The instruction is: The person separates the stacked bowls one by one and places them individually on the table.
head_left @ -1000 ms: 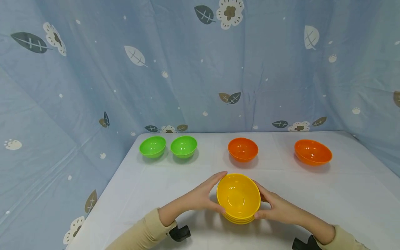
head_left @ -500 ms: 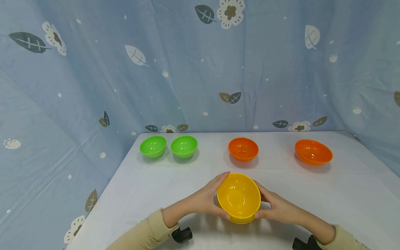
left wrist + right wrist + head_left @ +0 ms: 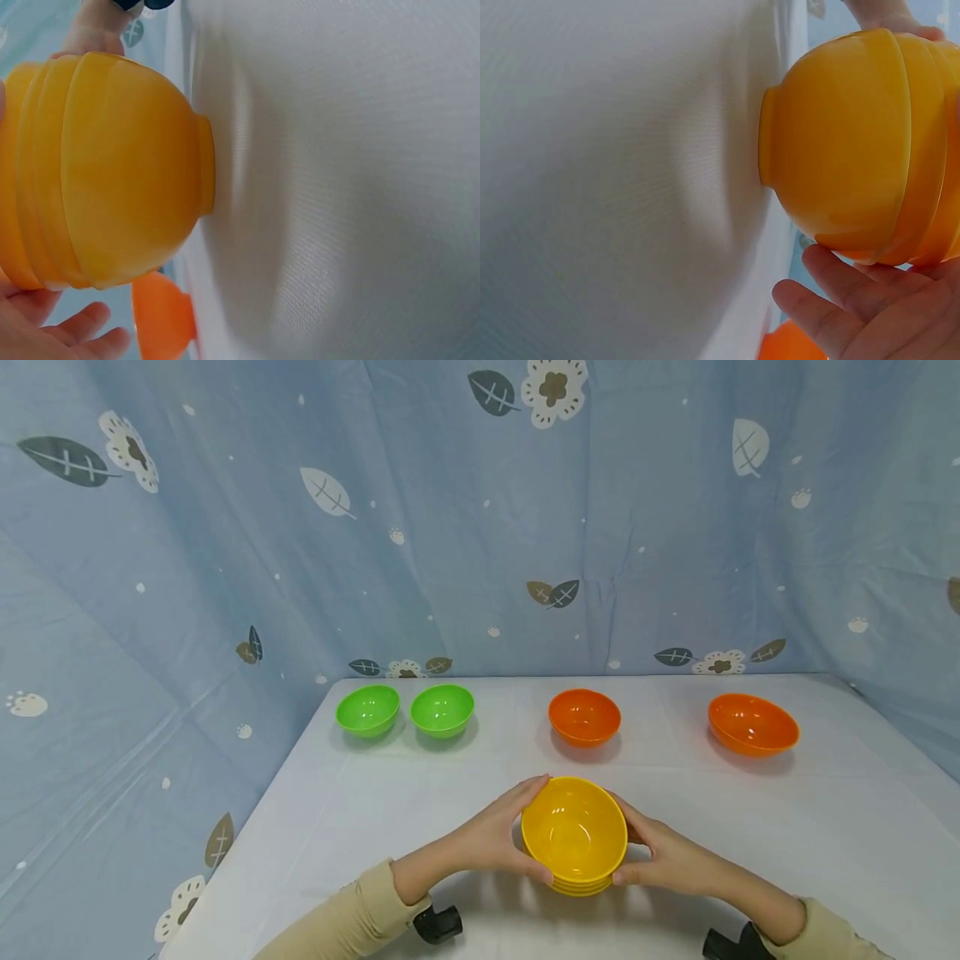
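Several nested yellow bowls [image 3: 574, 828] form a stack between my two hands, low over the white table. My left hand [image 3: 501, 837] grips the stack's left side, thumb near the front and fingers toward the back rim. On the opposite side my right hand [image 3: 662, 857] holds it, thumb in front, with its other fingers partly hidden behind the bowls. In the left wrist view the lowest bowl [image 3: 127, 172] shows its foot close over the cloth. The right wrist view shows fingers [image 3: 840, 281] against the underside of the stacked bowls [image 3: 847, 142].
Two green bowls, one at the far left [image 3: 367, 711] and one beside it [image 3: 442, 710], stand along the back. An orange bowl [image 3: 584, 717] is behind the stack, another orange bowl [image 3: 752, 725] farther right. A patterned blue curtain [image 3: 480, 527] hangs behind the white-covered table [image 3: 360, 810].
My left hand has slid slightly right and closer around the yellow stack, its thumb farther along the front. The stack and my right hand have barely moved. The other bowls stay put.
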Demonstrator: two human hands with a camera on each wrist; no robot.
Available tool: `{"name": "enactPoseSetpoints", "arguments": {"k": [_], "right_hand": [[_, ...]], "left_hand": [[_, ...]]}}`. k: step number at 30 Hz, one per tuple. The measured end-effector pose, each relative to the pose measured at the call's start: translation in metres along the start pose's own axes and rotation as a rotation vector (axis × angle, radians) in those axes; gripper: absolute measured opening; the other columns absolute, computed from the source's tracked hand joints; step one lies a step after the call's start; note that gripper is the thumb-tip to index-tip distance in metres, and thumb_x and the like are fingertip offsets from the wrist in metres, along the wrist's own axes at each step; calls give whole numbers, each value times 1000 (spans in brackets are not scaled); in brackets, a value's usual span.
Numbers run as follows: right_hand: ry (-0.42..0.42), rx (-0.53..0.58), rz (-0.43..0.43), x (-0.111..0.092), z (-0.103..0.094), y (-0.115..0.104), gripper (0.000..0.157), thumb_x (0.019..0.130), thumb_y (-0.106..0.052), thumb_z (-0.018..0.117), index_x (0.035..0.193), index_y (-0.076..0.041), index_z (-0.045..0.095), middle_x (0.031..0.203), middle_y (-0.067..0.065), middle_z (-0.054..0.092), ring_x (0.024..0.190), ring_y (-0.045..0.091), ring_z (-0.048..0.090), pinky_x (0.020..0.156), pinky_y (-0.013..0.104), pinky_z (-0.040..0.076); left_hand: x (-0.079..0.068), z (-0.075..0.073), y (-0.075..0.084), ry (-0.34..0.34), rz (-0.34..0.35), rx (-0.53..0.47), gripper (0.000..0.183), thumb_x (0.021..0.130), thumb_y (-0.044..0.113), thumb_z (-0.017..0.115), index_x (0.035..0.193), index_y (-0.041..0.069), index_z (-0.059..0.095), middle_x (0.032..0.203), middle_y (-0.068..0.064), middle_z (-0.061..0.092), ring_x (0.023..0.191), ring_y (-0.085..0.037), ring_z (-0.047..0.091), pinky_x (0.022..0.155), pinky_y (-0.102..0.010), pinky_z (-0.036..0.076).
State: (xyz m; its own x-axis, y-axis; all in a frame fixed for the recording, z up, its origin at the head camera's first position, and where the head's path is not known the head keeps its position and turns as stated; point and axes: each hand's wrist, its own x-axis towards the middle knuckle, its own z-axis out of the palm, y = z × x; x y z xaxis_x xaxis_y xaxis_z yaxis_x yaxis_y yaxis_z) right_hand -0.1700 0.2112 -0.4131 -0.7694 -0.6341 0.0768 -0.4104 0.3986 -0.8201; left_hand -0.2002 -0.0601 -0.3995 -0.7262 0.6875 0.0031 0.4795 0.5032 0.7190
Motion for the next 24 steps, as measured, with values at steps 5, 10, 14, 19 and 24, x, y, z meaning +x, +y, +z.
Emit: {"name": "enactPoseSetpoints", "arguments": {"k": [5,10,14,19,24], "right_hand": [[3,0,12,1,1,-1,86,83,-21,67,145,1,11,144,26,29,115,4,48,91,27,46],[4,1,11,1,1,0,86,83,-23,67,146,-1,12,144,24,30,115,4,48,90,27,47],[7,-7,-6,1,1,1,88,82,-22,68,145,1,11,143,25,30,114,4,49,90,28,47],[5,-6,-11,0,1,1,88,82,-20,69,145,2,11,143,26,29,114,4,49,89,28,47],[5,-7,-9,0,1,0,88,82,-20,68,145,1,10,143,26,29,114,6,49,90,29,47]], "left_hand": [[2,0,-1,27,18,29,107,64,40,81,147,17,18,151,1,22,137,-18,24,108,-45,26],[3,0,-1,51,13,37,106,62,39,83,146,15,22,150,1,25,136,-18,26,108,-44,28],[2,1,0,70,22,49,107,61,38,83,145,11,24,149,-3,26,136,-19,27,108,-43,28],[2,0,1,78,23,55,106,61,37,84,145,9,25,149,-6,27,136,-20,28,108,-43,28],[1,-2,4,73,8,37,106,61,36,83,145,10,25,150,-7,26,136,-21,26,108,-44,27]]}}
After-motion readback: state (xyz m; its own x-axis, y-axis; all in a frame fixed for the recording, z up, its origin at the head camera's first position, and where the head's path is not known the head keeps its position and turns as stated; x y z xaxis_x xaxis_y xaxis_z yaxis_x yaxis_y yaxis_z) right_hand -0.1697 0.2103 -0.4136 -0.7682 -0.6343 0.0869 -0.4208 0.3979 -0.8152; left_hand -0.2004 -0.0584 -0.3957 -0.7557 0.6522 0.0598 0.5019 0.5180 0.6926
